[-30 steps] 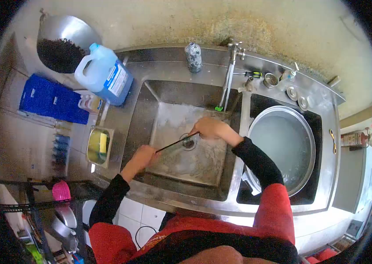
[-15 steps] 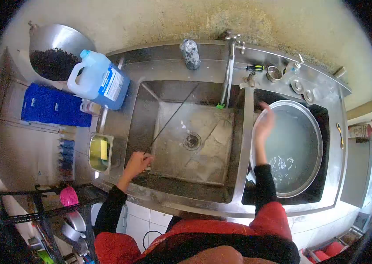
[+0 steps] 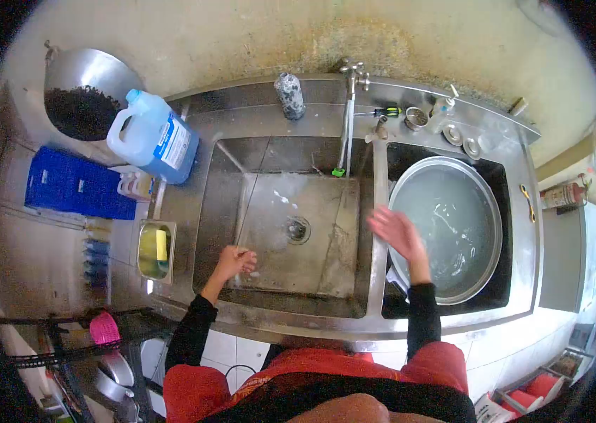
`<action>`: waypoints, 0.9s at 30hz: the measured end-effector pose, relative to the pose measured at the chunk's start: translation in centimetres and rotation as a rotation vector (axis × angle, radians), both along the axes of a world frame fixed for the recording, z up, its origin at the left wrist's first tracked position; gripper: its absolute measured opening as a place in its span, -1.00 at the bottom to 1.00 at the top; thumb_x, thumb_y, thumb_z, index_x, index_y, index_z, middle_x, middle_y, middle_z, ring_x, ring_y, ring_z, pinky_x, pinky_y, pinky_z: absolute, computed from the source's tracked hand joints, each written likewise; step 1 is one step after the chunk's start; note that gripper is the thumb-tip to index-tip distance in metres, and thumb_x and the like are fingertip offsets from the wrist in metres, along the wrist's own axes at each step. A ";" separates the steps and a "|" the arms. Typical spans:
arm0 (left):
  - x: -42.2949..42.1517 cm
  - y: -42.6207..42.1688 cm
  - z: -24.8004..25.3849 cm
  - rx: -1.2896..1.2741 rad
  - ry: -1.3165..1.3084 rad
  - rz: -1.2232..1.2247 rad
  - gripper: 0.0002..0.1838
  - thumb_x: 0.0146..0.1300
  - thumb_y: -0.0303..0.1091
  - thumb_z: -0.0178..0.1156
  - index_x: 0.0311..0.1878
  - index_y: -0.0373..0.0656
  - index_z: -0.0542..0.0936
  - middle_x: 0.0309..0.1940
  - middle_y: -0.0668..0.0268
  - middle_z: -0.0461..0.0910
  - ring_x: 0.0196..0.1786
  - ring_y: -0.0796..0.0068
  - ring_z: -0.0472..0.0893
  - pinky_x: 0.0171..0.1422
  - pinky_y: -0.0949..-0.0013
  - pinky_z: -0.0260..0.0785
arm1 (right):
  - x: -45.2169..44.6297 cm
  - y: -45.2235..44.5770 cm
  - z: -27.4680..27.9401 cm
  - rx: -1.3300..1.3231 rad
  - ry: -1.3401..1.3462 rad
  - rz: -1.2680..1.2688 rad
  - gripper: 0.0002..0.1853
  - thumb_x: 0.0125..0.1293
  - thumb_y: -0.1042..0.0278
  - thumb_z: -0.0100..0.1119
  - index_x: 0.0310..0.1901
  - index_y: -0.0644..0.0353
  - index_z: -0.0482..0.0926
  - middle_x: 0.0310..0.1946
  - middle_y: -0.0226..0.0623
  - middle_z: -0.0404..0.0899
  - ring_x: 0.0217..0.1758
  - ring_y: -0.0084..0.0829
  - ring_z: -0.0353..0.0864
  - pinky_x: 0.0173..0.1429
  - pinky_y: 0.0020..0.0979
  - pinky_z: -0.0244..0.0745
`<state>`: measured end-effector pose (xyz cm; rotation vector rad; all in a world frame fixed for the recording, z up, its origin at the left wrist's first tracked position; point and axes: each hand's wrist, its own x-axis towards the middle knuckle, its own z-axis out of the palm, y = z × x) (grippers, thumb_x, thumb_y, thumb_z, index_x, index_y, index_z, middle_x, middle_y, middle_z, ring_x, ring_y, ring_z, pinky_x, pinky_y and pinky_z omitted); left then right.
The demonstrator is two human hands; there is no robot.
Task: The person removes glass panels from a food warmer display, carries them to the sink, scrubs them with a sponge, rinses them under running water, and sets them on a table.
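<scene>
My left hand [image 3: 234, 263] is closed around the lower end of a long thin dark rod [image 3: 251, 201], above the near left part of the sink basin [image 3: 252, 285]. The rod slants up and away toward the far wall of the basin; its exact kind is too fine to make out. My right hand [image 3: 398, 233] is open, fingers stretched to the left, over the divider and the left rim of a large round metal pot [image 3: 499, 233]. Cloudy water fills the pot, which stands in the right basin. Wet suds lie near the drain [image 3: 298, 230].
A tap [image 3: 348, 127] reaches over the sink's back edge. Behind stand a grey-white bottle [image 3: 289, 96], a screwdriver [image 3: 387, 112] and a small metal cup [image 3: 416, 119]. To the left are a blue-liquid jug [image 3: 164, 144] and a steel tray with a yellow sponge [image 3: 161, 245].
The rod has swung leftward and stands steeper in view, still in my left hand. My right hand has moved left and nearer, from over the pot's rim toward the divider.
</scene>
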<state>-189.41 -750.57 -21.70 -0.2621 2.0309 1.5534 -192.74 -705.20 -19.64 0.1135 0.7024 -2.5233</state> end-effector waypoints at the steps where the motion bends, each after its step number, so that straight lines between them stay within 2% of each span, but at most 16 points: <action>1: 0.2 0.2 -0.3 0.051 -0.058 0.030 -0.73 0.20 -0.33 0.04 -0.24 -0.40 0.52 -0.46 0.18 0.58 -0.52 0.48 0.57 -0.48 0.45 0.45 | -2.3 -3.9 3.6 0.008 0.049 0.111 -0.44 0.29 0.09 -0.23 0.20 0.33 0.07 0.21 -0.09 0.11 0.27 -0.14 0.09 0.33 -0.21 -0.01; 5: 1.1 1.3 0.0 0.050 0.018 0.006 -0.76 0.17 -0.35 0.07 -0.27 -0.39 0.53 -0.50 0.22 0.56 -0.54 0.51 0.56 -0.49 0.46 0.44 | -7.6 -12.0 6.7 0.105 0.165 0.096 -0.45 0.28 0.03 -0.19 0.23 0.13 0.10 0.21 -0.14 0.13 0.19 -0.22 0.21 0.23 -0.23 0.10; 7: 1.1 1.5 0.1 0.021 0.004 0.022 -0.76 0.18 -0.35 0.06 -0.26 -0.39 0.52 -0.49 0.21 0.56 -0.53 0.50 0.56 -0.49 0.46 0.44 | -8.3 -10.4 5.6 0.410 0.044 -0.198 -0.44 0.24 -0.01 -0.14 0.24 0.01 0.12 0.20 -0.22 0.16 0.14 -0.27 0.24 0.17 -0.25 0.14; 10: 0.7 1.3 -0.2 -0.036 0.017 -0.013 -0.76 0.19 -0.36 0.04 -0.25 -0.40 0.52 -0.46 0.19 0.57 -0.52 0.48 0.58 -0.49 0.45 0.44 | -3.9 0.7 -5.9 0.660 0.076 -0.830 -0.45 0.23 -0.04 -0.14 0.19 0.06 0.17 0.19 -0.30 0.14 0.17 -0.31 0.17 0.16 -0.18 0.14; 11: 0.6 1.1 -0.2 -0.075 0.043 -0.070 -0.75 0.20 -0.36 0.02 -0.24 -0.40 0.51 -0.44 0.17 0.58 -0.51 0.46 0.58 -0.49 0.45 0.45 | -2.2 5.3 -10.3 1.057 -0.224 -1.029 -0.50 0.23 0.07 -0.12 0.16 0.11 0.20 0.07 -0.25 0.30 0.06 -0.32 0.31 0.07 -0.22 0.27; 12: 0.5 1.0 -0.3 -0.079 0.039 -0.065 -0.75 0.20 -0.36 0.02 -0.24 -0.40 0.51 -0.44 0.17 0.58 -0.51 0.46 0.58 -0.49 0.45 0.45 | 1.3 11.4 -18.8 0.789 -0.265 -1.200 -0.52 0.25 0.09 -0.18 0.14 0.14 0.22 0.06 -0.24 0.28 0.10 -0.33 0.27 0.14 -0.23 0.21; 13: 0.2 1.0 -0.5 -0.035 0.009 -0.023 -0.75 0.20 -0.36 0.02 -0.25 -0.40 0.51 -0.44 0.16 0.58 -0.52 0.47 0.58 -0.51 0.46 0.44 | 5.0 12.1 -18.4 1.461 -0.558 -1.141 -0.62 0.21 0.23 -0.12 0.06 0.15 0.30 -0.15 -0.24 0.42 -0.04 -0.34 0.40 0.05 -0.27 0.30; 14: 0.1 1.0 -0.6 0.009 -0.028 0.017 -0.75 0.20 -0.36 0.02 -0.25 -0.41 0.51 -0.44 0.16 0.58 -0.53 0.47 0.58 -0.52 0.46 0.44 | 6.2 11.9 -18.7 1.466 -0.564 -1.130 -0.62 0.21 0.23 -0.12 0.06 0.15 0.30 -0.15 -0.24 0.42 -0.04 -0.34 0.40 0.05 -0.27 0.30; 17: -0.7 2.7 3.1 -0.100 -0.029 0.000 -0.75 0.19 -0.36 0.03 -0.26 -0.41 0.52 -0.44 0.14 0.58 -0.53 0.48 0.57 -0.53 0.46 0.43 | 8.4 11.7 -19.3 0.408 -0.413 -0.848 -0.68 0.20 0.28 -0.10 -0.02 0.16 0.36 -0.19 -0.21 0.47 -0.13 -0.30 0.46 0.00 -0.30 0.36; 18: -1.0 2.5 2.3 -0.092 -0.051 0.011 -0.75 0.19 -0.36 0.04 -0.23 -0.41 0.51 -0.44 0.13 0.58 -0.54 0.50 0.56 -0.52 0.46 0.44 | 8.9 11.8 -19.4 0.064 -0.350 -0.733 -0.70 0.19 0.29 -0.09 -0.05 0.16 0.38 -0.21 -0.20 0.49 -0.16 -0.29 0.48 -0.01 -0.30 0.38; 20: -1.5 3.5 4.0 -0.160 -0.014 -0.034 -0.75 0.19 -0.37 0.03 -0.22 -0.41 0.51 -0.44 0.13 0.58 -0.54 0.51 0.56 -0.51 0.46 0.44 | 4.1 7.7 -12.5 0.238 -0.160 -0.339 -0.65 0.30 0.18 -0.25 -0.06 0.25 0.38 -0.01 -0.20 0.39 0.05 -0.29 0.39 0.13 -0.35 0.32; 21: -1.5 3.9 4.7 -0.230 0.023 -0.075 -0.74 0.19 -0.37 0.03 -0.21 -0.42 0.51 -0.44 0.13 0.58 -0.55 0.51 0.56 -0.51 0.47 0.44 | 2.2 3.2 -4.3 0.349 -0.011 -0.068 -0.60 0.30 0.18 -0.25 0.03 0.29 0.32 0.03 -0.13 0.36 0.07 -0.30 0.38 0.12 -0.35 0.33; 23: -1.8 4.0 4.3 -0.226 -0.002 -0.062 -0.75 0.19 -0.37 0.04 -0.23 -0.43 0.51 -0.45 0.14 0.58 -0.57 0.53 0.54 -0.52 0.48 0.42 | -0.5 -3.8 2.0 0.392 0.171 0.258 -0.48 0.31 0.09 -0.25 0.21 0.20 0.12 0.15 -0.12 0.22 0.17 -0.29 0.29 0.18 -0.28 0.25; 25: -1.7 4.2 4.5 -0.290 0.081 -0.131 -0.75 0.17 -0.37 0.06 -0.25 -0.41 0.52 -0.47 0.16 0.58 -0.58 0.53 0.54 -0.52 0.48 0.41 | -1.3 -8.8 3.1 0.490 0.180 0.304 -0.45 0.29 0.02 -0.23 0.25 0.06 0.07 0.24 -0.24 0.09 0.25 -0.31 0.16 0.22 -0.19 0.16; 26: -1.6 4.2 4.2 -0.199 0.059 -0.103 -0.77 0.16 -0.37 0.07 -0.27 -0.39 0.53 -0.48 0.19 0.58 -0.58 0.54 0.54 -0.52 0.49 0.39 | -1.4 -8.4 3.4 0.487 0.175 0.304 -0.45 0.29 0.02 -0.23 0.25 0.06 0.07 0.24 -0.24 0.09 0.25 -0.31 0.16 0.22 -0.19 0.16; 27: -1.5 4.1 3.9 -0.201 0.056 -0.104 -0.77 0.16 -0.37 0.07 -0.27 -0.39 0.53 -0.48 0.19 0.58 -0.58 0.54 0.54 -0.52 0.49 0.39 | -1.4 -7.7 3.9 0.535 0.216 0.098 -0.44 0.29 -0.01 -0.22 0.26 0.02 0.05 0.26 -0.31 0.04 0.27 -0.32 0.11 0.23 -0.16 0.12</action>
